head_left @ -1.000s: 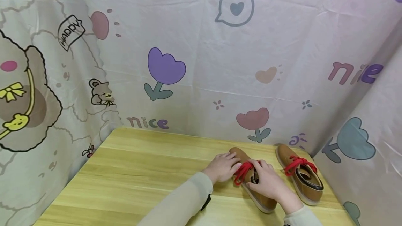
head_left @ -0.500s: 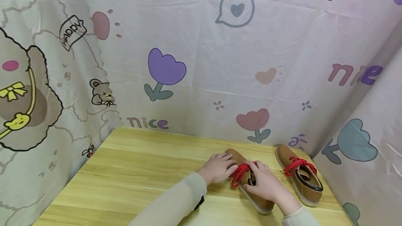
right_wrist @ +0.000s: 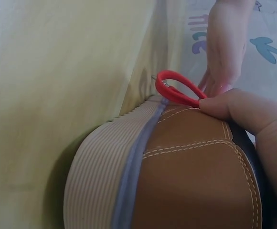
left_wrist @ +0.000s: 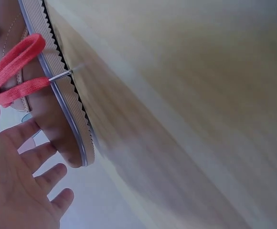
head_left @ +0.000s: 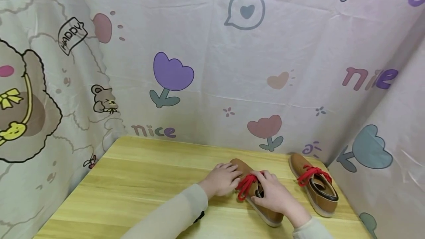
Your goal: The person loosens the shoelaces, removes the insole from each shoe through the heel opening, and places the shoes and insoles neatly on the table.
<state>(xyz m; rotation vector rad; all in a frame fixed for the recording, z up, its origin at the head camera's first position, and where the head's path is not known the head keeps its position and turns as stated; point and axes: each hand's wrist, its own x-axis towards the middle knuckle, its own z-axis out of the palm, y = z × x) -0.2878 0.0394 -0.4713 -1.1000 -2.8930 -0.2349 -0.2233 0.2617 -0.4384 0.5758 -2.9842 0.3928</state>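
Brown shoe: snagged lace and lopsided hold are the main risks

Brown shoe sits sole down, right of centre on the surface, toe pointing at the far edge. Second shoe is apart from it, along the right edge by the far right corner.

Right hand grips around the foot opening, thumb on the near side. Left hand is loose, fingers out along the toe, not clamped; contact looks light.

Failure modes, my read:
- Red lace loops hang over the side, right thumb at a loop's base. Catch one, pull, bow comes undone.
- Metal lace tip pokes past the sole. Could scrape the surface or get trapped underneath.
- Only the right hand really holds. Uneven push or lift could swing the toe.
- Sideways shove toward the right edge could bump the second shoe.
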